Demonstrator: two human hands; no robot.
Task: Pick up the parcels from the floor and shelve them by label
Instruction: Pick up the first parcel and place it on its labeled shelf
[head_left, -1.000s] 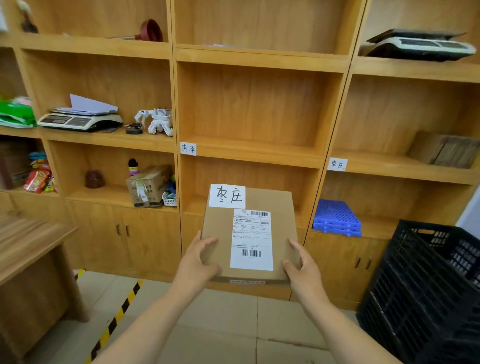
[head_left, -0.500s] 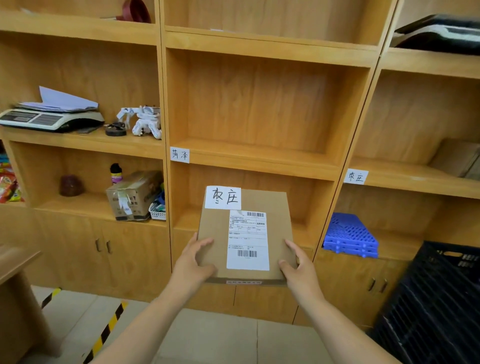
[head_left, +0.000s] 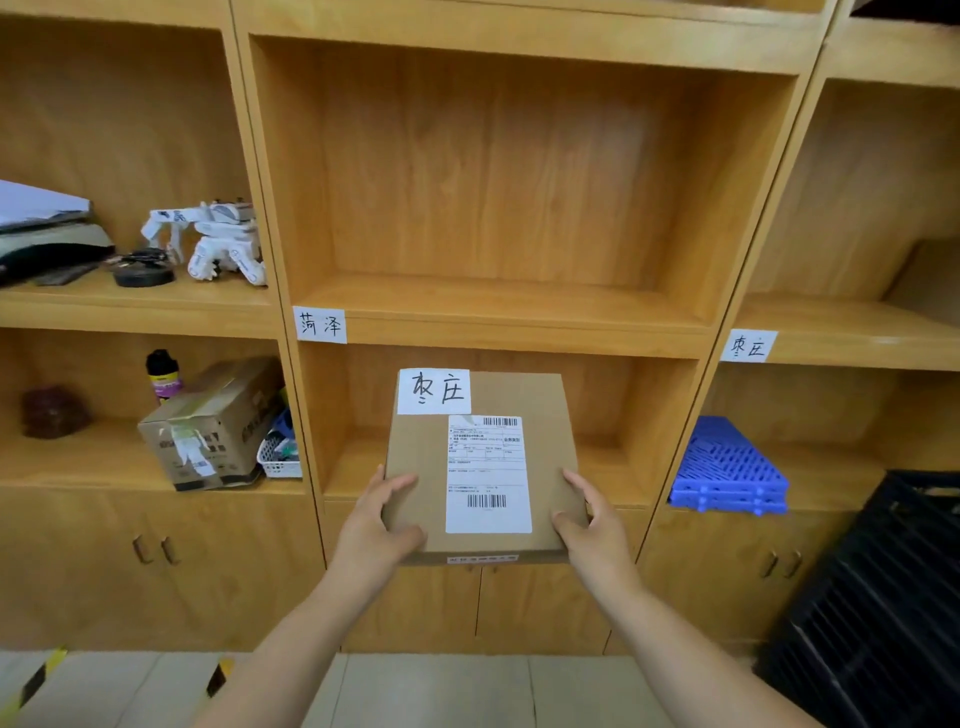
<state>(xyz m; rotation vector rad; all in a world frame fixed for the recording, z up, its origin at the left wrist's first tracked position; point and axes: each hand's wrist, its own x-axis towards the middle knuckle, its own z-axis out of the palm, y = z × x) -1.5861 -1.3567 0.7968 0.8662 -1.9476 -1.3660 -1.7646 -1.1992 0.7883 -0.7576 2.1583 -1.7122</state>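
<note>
A flat brown cardboard parcel (head_left: 415, 467) is held level in front of the middle column of the wooden shelves. It carries a handwritten white tag (head_left: 434, 391) and a printed shipping label (head_left: 488, 473). My left hand (head_left: 376, 525) grips its left near corner, thumb on top. At the right near corner, my right hand (head_left: 592, 525) grips it the same way. A handwritten shelf label (head_left: 319, 325) is stuck on the middle shelf edge, and another shelf label (head_left: 748, 345) marks the right column's shelf.
The left column holds a white toy robot (head_left: 218, 244), a scale (head_left: 47, 244), a taped carton (head_left: 213, 426), a small white basket (head_left: 278, 457) and a bottle (head_left: 162, 371). Blue plastic pallets (head_left: 727, 467) lie low right. A black crate (head_left: 878, 597) stands on the floor at right.
The view has closed in on the shelves. The parcel stays in both hands, now in front of the middle column's lower compartment.
</note>
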